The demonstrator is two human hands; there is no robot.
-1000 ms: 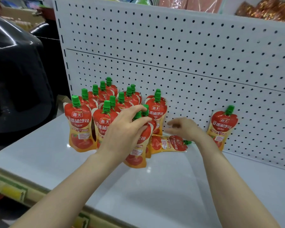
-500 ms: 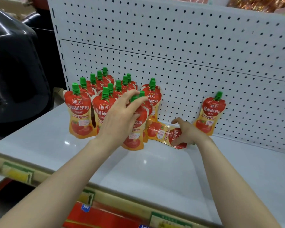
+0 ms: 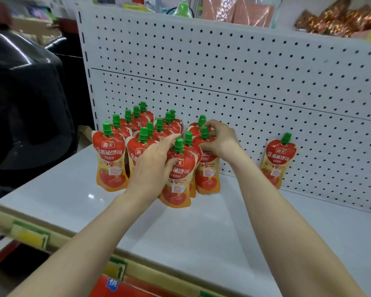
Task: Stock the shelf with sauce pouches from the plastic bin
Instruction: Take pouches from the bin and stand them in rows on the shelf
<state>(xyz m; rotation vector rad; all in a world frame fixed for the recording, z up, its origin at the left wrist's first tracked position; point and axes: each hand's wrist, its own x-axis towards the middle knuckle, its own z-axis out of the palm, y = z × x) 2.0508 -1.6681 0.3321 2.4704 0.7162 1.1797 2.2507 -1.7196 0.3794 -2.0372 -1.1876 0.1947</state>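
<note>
We noted the left hand [image 3: 152, 168] gripping the front pouch [image 3: 178, 181] at its shoulder, thumb on the face and fingers curled beside the green cap. The right hand [image 3: 220, 140] pinched the cap of the second pouch [image 3: 208, 172], upright just behind. Both pouches stood on the white shelf [image 3: 201, 228], against the pouch group [image 3: 135, 136]. A lone pouch [image 3: 278, 161] leaned on the pegboard [image 3: 244, 71], well apart.

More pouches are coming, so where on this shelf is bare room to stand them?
Bare shelf lies between the pinched pouch in the right hand and the lone pouch leaning on the pegboard, and along the front edge. The left rear is crowded with the pouch cluster; the left hand holds its front pouch.
</note>
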